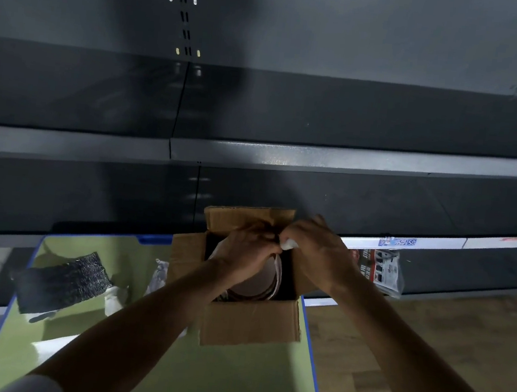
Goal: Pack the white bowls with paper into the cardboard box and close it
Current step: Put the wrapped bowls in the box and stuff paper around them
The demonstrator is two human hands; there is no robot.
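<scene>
over the open box (249, 325), both hands meet, fingers pinched together on a small white scrap of paper (288, 243) held between them. below the grip, pale bowls (260, 280) stand on edge inside the box, partly hidden by the left hand (246, 246) and wrist. the right hand (317, 251) curls in from the far side, knuckles up. box flaps stand open around the grip. left of it, on the green table (223, 382), lies a dark mat (63, 283) beside blurred white paper.
</scene>
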